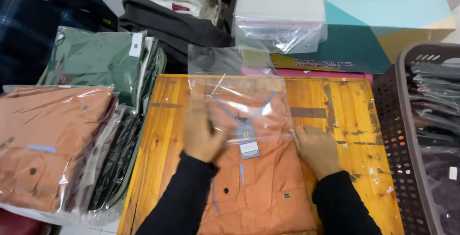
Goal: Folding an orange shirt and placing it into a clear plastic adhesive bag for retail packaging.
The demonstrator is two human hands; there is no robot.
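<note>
Head view: L hand (203,132) and R hand (316,149) each pinch clear bag (239,103) mouth over folded orange shirt (258,187) on desk (345,115). Film looks slippery, shirt soft; I'd grip at edges.

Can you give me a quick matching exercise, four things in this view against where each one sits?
Things:
1. left hand
2. right hand
3. green bagged shirt
4. brown perforated basket

Places:
a. far right, beside the wooden table
b. on the right edge of the clear bag
c. top of a stack at the left
d. on the left part of the clear bag, over the orange shirt

Pairs: 1-d, 2-b, 3-c, 4-a
</note>
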